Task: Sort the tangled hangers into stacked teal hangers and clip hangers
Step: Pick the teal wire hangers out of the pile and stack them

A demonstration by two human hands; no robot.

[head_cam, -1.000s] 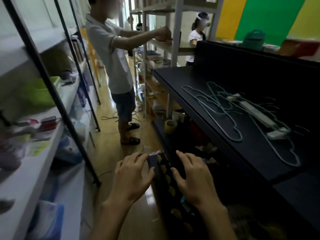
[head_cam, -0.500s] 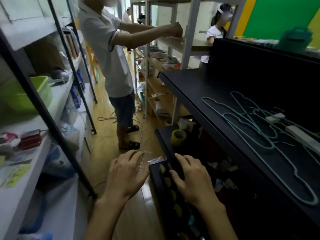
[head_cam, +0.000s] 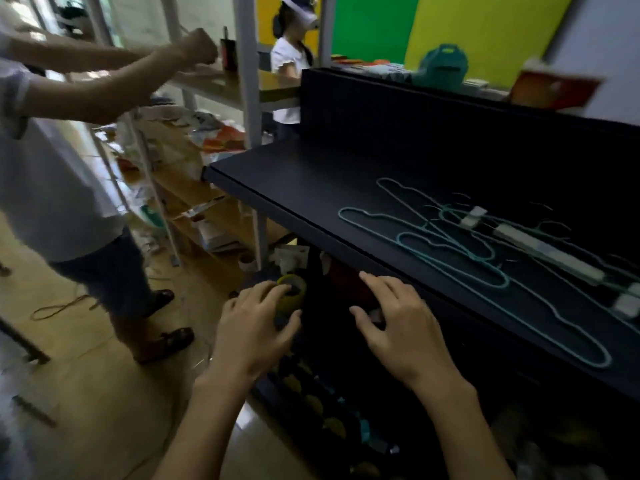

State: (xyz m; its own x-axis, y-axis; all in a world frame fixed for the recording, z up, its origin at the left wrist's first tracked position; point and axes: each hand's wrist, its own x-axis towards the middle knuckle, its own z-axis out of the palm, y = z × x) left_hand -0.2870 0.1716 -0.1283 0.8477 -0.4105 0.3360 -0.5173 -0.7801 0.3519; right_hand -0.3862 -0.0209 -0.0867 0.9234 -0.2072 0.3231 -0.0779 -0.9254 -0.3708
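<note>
A tangle of thin teal wire hangers (head_cam: 460, 258) lies on the black shelf top (head_cam: 311, 181) at the right. Among them lies a clip hanger with a pale bar (head_cam: 543, 252) and white clips (head_cam: 472, 216), its dark wires hard to make out. My left hand (head_cam: 252, 327) and my right hand (head_cam: 398, 320) hover side by side in front of the shelf's front edge, below the hangers. Both hands have relaxed, spread fingers and hold nothing.
A yellow tape roll (head_cam: 292, 292) sits on the lower shelf under my left fingers. A person in a white shirt (head_cam: 45, 174) stands at the left in the aisle, reaching to a white rack (head_cam: 247, 81). Another person (head_cam: 291, 67) stands behind it. A teal basket (head_cam: 440, 69) sits beyond the black back panel.
The view has swung right and closer to the black shelf. Both hands have risen toward the shelf's front edge, still empty, and the hangers now lie nearer the middle of the view.
</note>
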